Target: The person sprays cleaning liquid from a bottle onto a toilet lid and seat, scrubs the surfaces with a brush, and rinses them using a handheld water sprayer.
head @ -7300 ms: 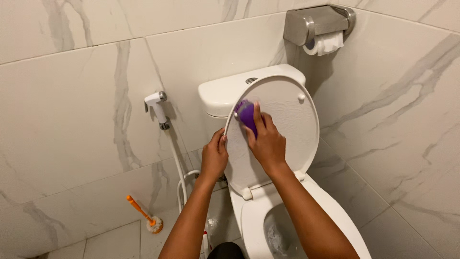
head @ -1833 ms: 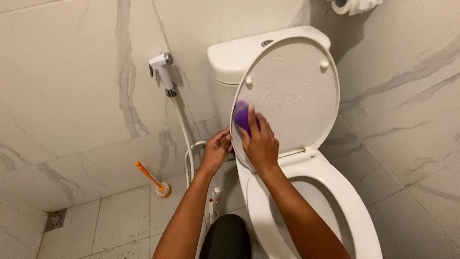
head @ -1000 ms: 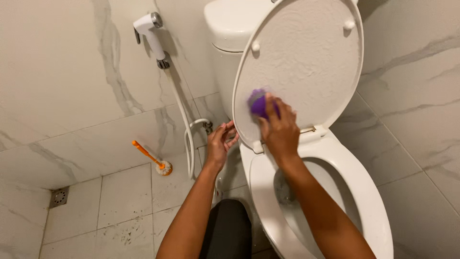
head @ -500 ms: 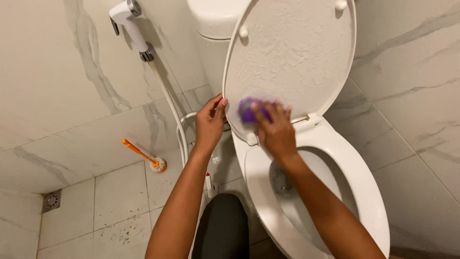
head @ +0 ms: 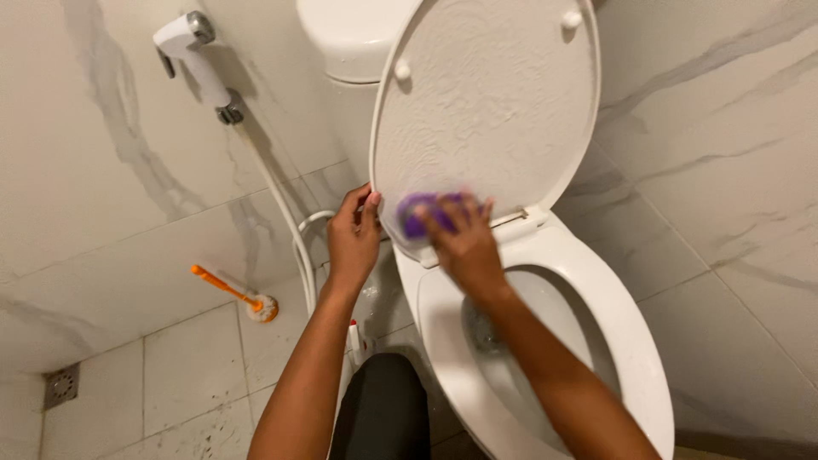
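A white toilet lid (head: 494, 111) stands raised, its underside covered in soapy streaks. My left hand (head: 354, 234) grips the lid's lower left edge. My right hand (head: 464, 243) presses a purple sponge (head: 419, 213) against the lid's bottom part, just above the hinge; the hand is motion-blurred. Below them lies the white toilet seat (head: 613, 332) over the open bowl (head: 494, 328).
The cistern (head: 349, 38) is behind the lid. A bidet sprayer (head: 192, 51) hangs on the marble wall at left, its hose (head: 285, 217) running down. An orange-handled brush (head: 234, 294) lies on the tiled floor, a floor drain (head: 61, 385) at bottom left. My dark-clad knee (head: 379, 413) is beside the bowl.
My right hand has worked the sponge down the lid from its left middle to the bottom near the hinge. The view has dropped and moved closer. My left hand still holds the lid's edge.
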